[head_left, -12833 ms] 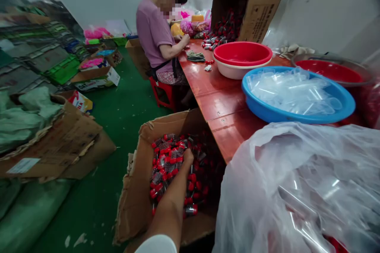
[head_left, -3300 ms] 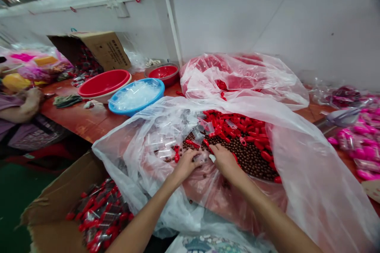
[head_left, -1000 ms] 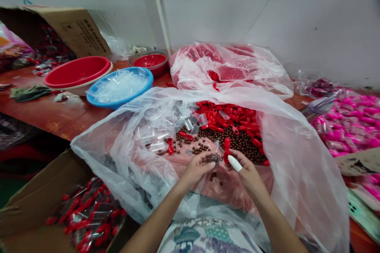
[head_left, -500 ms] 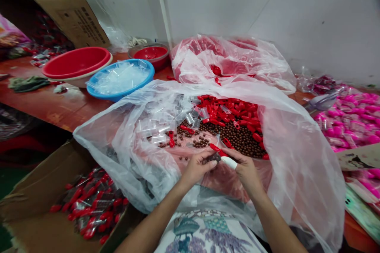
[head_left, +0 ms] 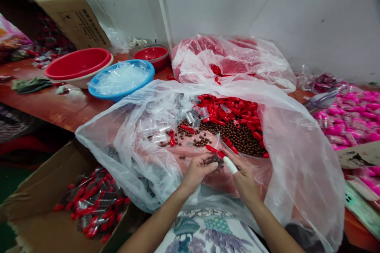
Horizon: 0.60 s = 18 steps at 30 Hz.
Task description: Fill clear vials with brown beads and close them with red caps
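Observation:
My left hand [head_left: 196, 173] is closed around a clear tube with dark brown balls [head_left: 219, 161], partly hidden by my fingers. A white cover wraps one digit of my right hand [head_left: 246, 174], which is closed on a red plastic cap [head_left: 215, 150] with a slim pointed end. The cap sits right by the tube's end; whether they touch is unclear. Just beyond my hands lie brown balls [head_left: 240, 138], a heap of red caps [head_left: 228, 106] and a pile of clear tubes [head_left: 160, 120], all on a large translucent plastic sheet [head_left: 299, 158].
Left of the sheet are a blue basin [head_left: 102, 95] of clear pieces and a red basin [head_left: 78, 63]. A cardboard box [head_left: 38, 209] holding filled red-capped tubes stands lower left. Pink-capped tubes [head_left: 356, 114] pile up at right. Behind is a bag of red pieces [head_left: 231, 59].
The red cap has shifted slightly left and lies closer along the tube in my hands. My right hand has tilted a little; the view has barely moved.

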Tool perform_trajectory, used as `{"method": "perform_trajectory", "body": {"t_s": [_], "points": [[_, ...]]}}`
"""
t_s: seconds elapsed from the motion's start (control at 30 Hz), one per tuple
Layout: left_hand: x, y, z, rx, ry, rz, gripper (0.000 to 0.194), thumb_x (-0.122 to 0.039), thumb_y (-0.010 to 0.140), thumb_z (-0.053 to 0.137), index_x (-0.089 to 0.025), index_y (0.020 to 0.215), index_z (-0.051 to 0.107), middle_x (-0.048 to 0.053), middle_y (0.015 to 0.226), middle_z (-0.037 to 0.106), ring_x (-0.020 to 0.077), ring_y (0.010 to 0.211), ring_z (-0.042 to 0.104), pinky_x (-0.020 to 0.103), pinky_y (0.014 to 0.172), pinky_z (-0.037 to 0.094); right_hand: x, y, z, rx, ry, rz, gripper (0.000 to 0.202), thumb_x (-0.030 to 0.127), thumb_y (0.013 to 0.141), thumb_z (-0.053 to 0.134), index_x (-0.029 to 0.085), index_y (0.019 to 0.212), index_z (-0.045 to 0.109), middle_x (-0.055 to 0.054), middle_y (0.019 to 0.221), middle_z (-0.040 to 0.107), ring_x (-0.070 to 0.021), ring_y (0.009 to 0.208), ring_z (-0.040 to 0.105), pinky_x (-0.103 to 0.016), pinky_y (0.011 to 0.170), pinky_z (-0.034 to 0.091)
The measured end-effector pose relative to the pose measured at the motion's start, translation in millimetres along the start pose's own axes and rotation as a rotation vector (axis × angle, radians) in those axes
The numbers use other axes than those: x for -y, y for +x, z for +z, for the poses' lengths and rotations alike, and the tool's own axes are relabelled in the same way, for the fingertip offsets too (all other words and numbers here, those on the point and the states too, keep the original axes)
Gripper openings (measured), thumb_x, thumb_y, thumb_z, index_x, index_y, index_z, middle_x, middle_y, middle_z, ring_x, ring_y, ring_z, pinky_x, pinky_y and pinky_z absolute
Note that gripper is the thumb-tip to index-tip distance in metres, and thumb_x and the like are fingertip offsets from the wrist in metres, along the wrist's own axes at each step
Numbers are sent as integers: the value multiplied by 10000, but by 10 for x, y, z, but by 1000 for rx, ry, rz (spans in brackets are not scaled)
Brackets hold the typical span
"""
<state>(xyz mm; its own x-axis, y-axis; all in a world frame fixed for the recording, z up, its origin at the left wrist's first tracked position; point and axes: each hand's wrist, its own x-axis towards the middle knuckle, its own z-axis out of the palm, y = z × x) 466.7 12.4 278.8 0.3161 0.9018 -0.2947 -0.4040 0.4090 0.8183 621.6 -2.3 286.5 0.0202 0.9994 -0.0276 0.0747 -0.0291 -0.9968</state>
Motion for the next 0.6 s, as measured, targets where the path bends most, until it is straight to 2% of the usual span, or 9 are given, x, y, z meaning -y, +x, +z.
{"method": "perform_trajectory", "body": {"t_s": [0.1,0.2,0.37,0.5,0.6], "points": [[28,-20,35,6,3,-16,352,-228,691,726,-174,1035,679,70,978,695,178,883,631,283,785,490,-37,-51,54,-114,132,96,322,269,800,579,271,1116,642,-38,1133,658,-223,1071,588,-420,966,423],[37,-19,46,12,28,-2,343,-216,699,721,-185,1038,680,59,1001,691,167,882,630,277,802,485,-61,-96,105,-204,182,119,320,284,776,618,252,1092,658,-45,1096,676,-225,1063,593,-414,972,416],[-8,-35,53,48,63,-3,360,-223,711,712,-188,1068,670,60,1015,689,171,884,635,283,810,487,-48,-145,167,-272,209,152,338,311,786,610,228,1111,649,-66,1115,665,-233,1019,615,-422,942,442],[-48,-71,48,15,85,-5,345,-212,701,719,-179,1042,680,61,993,698,167,871,642,275,811,487,-45,-129,124,-184,192,133,331,305,779,617,236,1100,656,-67,1098,673,-242,1003,625,-433,917,466],[-56,-93,18,-12,69,9,330,-205,689,729,-181,1016,690,55,980,703,164,877,641,278,823,486,-62,-100,27,-53,41,11,285,308,803,595,265,1075,667,-46,1120,664,-242,1062,597,-450,952,445]]}}
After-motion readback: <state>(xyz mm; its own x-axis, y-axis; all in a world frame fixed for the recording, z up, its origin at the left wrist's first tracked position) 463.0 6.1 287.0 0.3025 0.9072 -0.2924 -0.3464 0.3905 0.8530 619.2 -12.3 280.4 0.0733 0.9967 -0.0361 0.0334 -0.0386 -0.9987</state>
